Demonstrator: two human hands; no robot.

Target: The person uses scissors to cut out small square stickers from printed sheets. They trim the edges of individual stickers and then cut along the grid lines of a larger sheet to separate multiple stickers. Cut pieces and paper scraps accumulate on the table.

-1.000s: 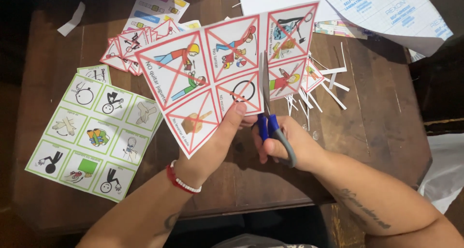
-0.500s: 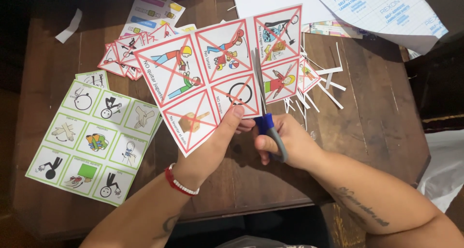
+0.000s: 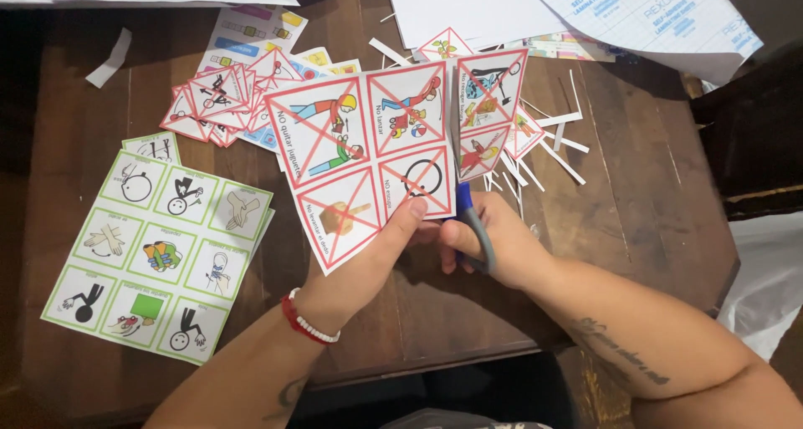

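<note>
At frame centre my left hand pinches a red-bordered picture sheet; my right hand grips scissors partway up it. Cut cards lie upper left; a green sheet lies uncut.

counter: dark wood, worn, faint sheen
red-bordered sheet: glossy printed paper
scissors: metal blades, blue and grey plastic handles
strips: white paper offcuts, matt
</note>
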